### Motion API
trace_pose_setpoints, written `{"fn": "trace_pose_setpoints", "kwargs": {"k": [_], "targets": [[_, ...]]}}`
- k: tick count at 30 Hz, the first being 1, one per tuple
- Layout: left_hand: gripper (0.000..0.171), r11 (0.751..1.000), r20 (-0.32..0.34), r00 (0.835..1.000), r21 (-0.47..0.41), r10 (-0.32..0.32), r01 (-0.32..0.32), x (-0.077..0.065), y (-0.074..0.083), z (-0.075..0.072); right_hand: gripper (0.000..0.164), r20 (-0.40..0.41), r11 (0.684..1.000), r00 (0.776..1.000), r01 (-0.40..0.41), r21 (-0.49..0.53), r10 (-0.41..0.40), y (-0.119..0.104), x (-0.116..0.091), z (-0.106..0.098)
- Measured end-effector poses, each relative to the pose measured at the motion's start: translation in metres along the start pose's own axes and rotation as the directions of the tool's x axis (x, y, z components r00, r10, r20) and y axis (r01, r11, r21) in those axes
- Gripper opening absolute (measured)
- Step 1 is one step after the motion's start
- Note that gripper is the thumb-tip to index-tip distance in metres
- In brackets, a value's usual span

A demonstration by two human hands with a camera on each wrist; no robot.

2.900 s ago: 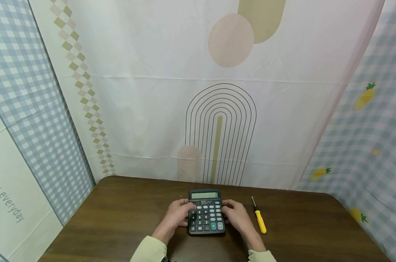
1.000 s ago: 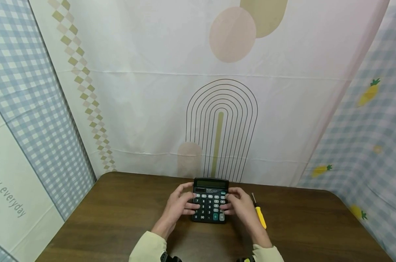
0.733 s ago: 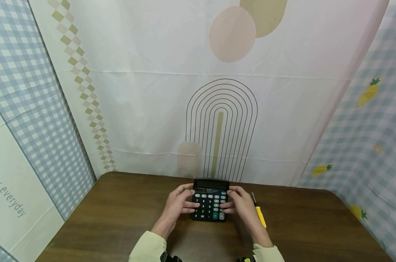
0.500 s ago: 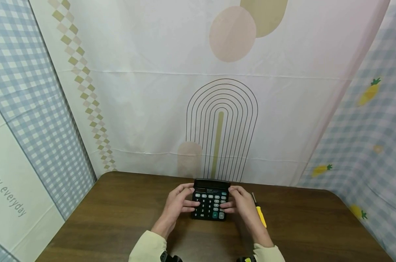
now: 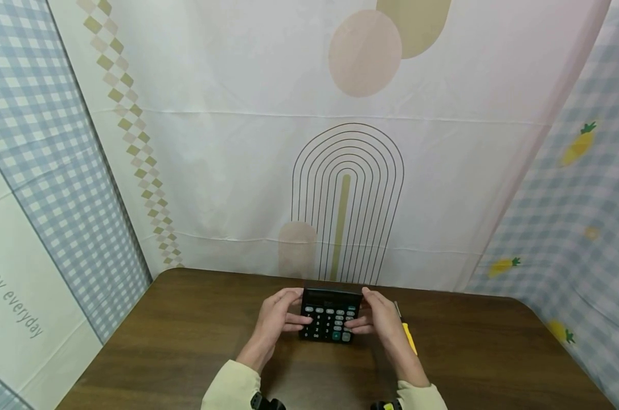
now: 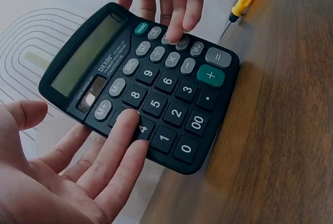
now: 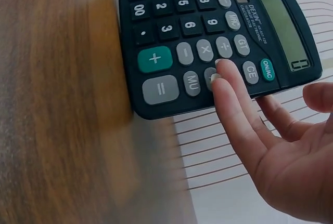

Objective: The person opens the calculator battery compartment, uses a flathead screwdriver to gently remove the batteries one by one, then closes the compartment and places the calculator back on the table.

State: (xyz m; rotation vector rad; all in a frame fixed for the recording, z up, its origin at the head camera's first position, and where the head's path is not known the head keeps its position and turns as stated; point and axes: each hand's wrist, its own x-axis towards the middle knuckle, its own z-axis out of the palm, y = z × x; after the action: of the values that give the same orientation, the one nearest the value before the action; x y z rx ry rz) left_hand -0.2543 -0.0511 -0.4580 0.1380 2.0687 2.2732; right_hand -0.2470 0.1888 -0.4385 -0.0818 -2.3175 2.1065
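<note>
A black desk calculator (image 5: 330,327) stands steeply tilted over the wooden table, its lower edge close over the wood, keys facing the person. The left hand (image 5: 272,322) holds its left side: two fingertips lie on the keys around 4 and 7, other fingers pass behind the case, as the left wrist view shows. On the opposite side the right hand (image 7: 281,161) grips likewise, two fingertips on the grey keys and other fingers behind. Both thumbs are off the keys near the upper corners. In the right wrist view the display (image 7: 281,24) shows a digit at one end.
A screwdriver (image 5: 409,339) with a yellow handle lies on the table (image 5: 186,341) just right of the right hand, partly hidden by it. A white patterned cloth (image 5: 227,188) hangs behind the table, with checked cloths at both sides. Black devices (image 5: 267,402) sit at the wrists.
Compared with the oldest frame, the calculator has moved away from the person and both hands have shifted fingers onto its keys. Lately it has tilted further, looking shorter, and the thumbs have moved outward.
</note>
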Motion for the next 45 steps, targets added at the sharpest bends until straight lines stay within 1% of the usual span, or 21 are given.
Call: {"fn": "trace_pose_setpoints", "kwargs": {"k": [5, 10, 14, 17, 22, 27, 32, 38, 42, 45], "targets": [[0.051, 1.0, -0.006, 1.0, 0.012, 0.007, -0.007, -0.0009, 0.0011, -0.0007, 0.054, -0.028, 1.0, 0.999, -0.016, 0.005, 0.016, -0.0036, -0.0019, 0.0026], [0.051, 1.0, -0.027, 1.0, 0.029, -0.011, 0.011, 0.0, -0.0011, 0.0011, 0.055, -0.037, 0.997, 0.999, -0.028, -0.072, 0.025, -0.004, -0.003, 0.0042], [0.047, 0.999, -0.033, 0.999, 0.021, -0.028, 0.029, 0.0, -0.002, 0.0025, 0.046, -0.036, 0.988, 0.999, -0.031, -0.151, 0.026, -0.0027, -0.0029, 0.0047], [0.039, 0.999, -0.032, 0.999, 0.017, -0.032, 0.033, 0.0012, -0.0033, 0.0026, 0.039, -0.041, 0.98, 0.999, -0.032, -0.196, 0.025, -0.0019, -0.0022, 0.005], [0.032, 0.999, -0.022, 0.999, 0.02, -0.026, 0.027, 0.0006, -0.004, 0.0024, 0.03, -0.04, 0.972, 0.999, -0.012, -0.233, 0.003, -0.0004, -0.0014, 0.0049], [0.029, 1.0, -0.016, 1.0, 0.013, -0.004, 0.004, -0.0002, -0.0057, 0.0035, 0.024, -0.042, 0.972, 0.999, 0.002, -0.237, -0.013, 0.0017, -0.0009, 0.0056], [0.029, 1.0, -0.028, 1.0, 0.019, 0.003, -0.002, 0.0002, -0.0059, 0.0045, 0.031, -0.036, 0.972, 0.999, 0.015, -0.235, -0.024, 0.0022, -0.0001, 0.0066], [0.028, 0.998, -0.048, 0.999, 0.066, 0.003, 0.0, 0.0019, -0.0062, 0.0048, 0.041, -0.03, 0.973, 0.999, 0.036, -0.227, -0.044, 0.0022, -0.0004, 0.0068], [0.033, 0.996, -0.056, 0.998, 0.088, 0.005, 0.0, 0.0021, -0.0061, 0.0051, 0.048, -0.026, 0.974, 0.999, 0.038, -0.224, -0.045, 0.0023, -0.0003, 0.0063], [0.037, 0.996, -0.056, 0.998, 0.087, 0.013, -0.008, 0.0014, -0.0058, 0.0051, 0.051, -0.023, 0.974, 0.999, 0.031, -0.225, -0.037, 0.0032, -0.0001, 0.0059]]}}
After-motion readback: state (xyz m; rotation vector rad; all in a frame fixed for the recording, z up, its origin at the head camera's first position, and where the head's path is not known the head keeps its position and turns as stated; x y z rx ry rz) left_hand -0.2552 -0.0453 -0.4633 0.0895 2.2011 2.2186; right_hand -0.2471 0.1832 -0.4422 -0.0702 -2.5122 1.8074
